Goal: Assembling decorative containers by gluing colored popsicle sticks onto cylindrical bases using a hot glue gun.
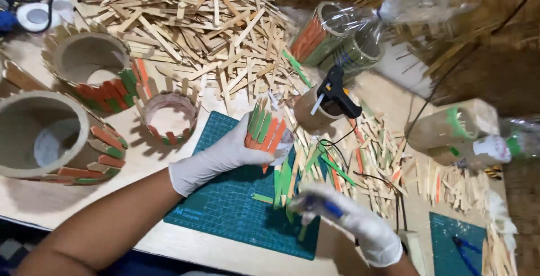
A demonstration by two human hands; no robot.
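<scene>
While the left hand (222, 155) grips a small stick-clad cup (267, 132) over the green cutting mat (225, 208), the right hand (349, 220) — blurred — closes on a blue-handled tool (323, 207) at the mat's right edge. Orange and green sticks cover the cup's visible side; finished cylinders (50, 138) stand left of the mat — loose sticks (185, 23) remain beyond it.

Bright overhead light, soft shadows; right hand (360, 225) motion-blurred.
</scene>
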